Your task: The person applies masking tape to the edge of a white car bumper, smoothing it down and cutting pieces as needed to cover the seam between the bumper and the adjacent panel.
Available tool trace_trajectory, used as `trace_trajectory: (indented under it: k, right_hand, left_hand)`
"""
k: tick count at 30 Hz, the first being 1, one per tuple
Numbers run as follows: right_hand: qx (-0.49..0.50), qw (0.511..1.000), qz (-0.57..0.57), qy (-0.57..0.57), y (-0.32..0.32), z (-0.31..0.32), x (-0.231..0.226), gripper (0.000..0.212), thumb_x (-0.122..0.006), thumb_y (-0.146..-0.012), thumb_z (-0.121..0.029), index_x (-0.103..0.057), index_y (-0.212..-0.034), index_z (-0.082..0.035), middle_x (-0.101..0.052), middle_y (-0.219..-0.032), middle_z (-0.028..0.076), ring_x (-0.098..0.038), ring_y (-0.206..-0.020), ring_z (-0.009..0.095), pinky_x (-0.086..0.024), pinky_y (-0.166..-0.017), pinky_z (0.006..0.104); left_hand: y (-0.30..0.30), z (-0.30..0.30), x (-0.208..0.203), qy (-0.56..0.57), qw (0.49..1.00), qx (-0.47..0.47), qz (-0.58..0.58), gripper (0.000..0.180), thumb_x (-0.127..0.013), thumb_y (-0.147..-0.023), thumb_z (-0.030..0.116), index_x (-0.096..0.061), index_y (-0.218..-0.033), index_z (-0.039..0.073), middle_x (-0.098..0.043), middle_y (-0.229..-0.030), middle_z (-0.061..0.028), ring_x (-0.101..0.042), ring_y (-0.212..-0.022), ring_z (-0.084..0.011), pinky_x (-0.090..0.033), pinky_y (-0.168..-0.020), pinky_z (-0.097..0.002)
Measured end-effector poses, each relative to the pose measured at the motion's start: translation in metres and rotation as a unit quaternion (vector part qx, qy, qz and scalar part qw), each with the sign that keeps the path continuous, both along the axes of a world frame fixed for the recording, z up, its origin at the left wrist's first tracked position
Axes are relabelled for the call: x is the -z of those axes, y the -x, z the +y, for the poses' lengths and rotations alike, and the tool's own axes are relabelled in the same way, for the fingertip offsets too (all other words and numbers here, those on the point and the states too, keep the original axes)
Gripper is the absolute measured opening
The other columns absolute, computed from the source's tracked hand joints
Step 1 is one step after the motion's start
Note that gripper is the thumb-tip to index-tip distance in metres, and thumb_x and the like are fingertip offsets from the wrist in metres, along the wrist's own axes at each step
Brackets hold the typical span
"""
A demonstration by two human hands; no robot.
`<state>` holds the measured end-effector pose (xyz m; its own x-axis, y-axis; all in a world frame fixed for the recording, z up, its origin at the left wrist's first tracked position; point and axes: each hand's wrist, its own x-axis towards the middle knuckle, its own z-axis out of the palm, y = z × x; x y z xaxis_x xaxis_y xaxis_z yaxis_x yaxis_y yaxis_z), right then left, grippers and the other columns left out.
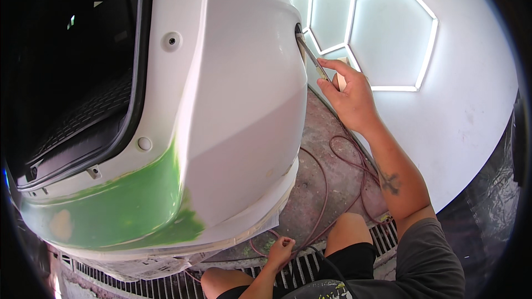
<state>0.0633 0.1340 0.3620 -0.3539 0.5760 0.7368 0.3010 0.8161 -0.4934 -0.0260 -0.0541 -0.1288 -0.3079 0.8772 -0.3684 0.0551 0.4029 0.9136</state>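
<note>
Right hand pinches slim tool right of car body, tip at opening in car body's right edge. Left hand below car body, fingers curled; cannot tell if holding anything. Reddish hose right of car body.

I record a slim grey tool slanting up-left from the right grip, its far end at a dark-edged opening in the white car body, left of the grip; green patch lower left.
</note>
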Motion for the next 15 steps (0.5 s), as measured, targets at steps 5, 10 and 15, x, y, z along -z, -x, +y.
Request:
trace_trajectory:
  k: [5,10,15]
  right_hand:
    - [-0.013,1.0,0.002,0.011,-0.006,0.005,0.006,0.039,-0.073,-0.098,-0.012,-0.071,-0.137,-0.004,-0.049,-0.063,0.0,-0.041,-0.058,0.009,-0.038,-0.057,0.0312]
    - [-0.03,0.999,0.006,0.018,-0.012,-0.005,0.004,0.039,-0.071,-0.101,-0.011,-0.07,-0.138,-0.004,-0.049,-0.065,-0.004,-0.041,-0.059,0.006,-0.036,-0.057,0.0289]
    - [-0.069,0.997,0.027,0.029,-0.012,0.008,-0.003,0.038,-0.071,-0.101,-0.01,-0.07,-0.138,-0.003,-0.048,-0.065,-0.005,-0.041,-0.06,0.005,-0.035,-0.057,0.0282]
  left_hand:
    - [-0.004,0.001,0.002,-0.012,1.0,-0.001,-0.012,0.035,-0.073,-0.102,0.033,-0.073,-0.118,0.002,-0.076,-0.106,-0.0119,-0.072,-0.092,-0.0201,-0.059,-0.079,-0.0366]
    - [-0.002,0.0,0.009,-0.007,1.0,-0.011,-0.028,0.036,-0.072,-0.102,0.034,-0.073,-0.117,0.002,-0.076,-0.105,-0.0113,-0.072,-0.091,-0.0197,-0.058,-0.08,-0.0361]
    - [-0.003,0.0,0.007,0.001,1.0,0.002,0.001,0.036,-0.073,-0.101,0.034,-0.073,-0.118,0.003,-0.077,-0.107,-0.0116,-0.073,-0.093,-0.0203,-0.058,-0.082,-0.0365]
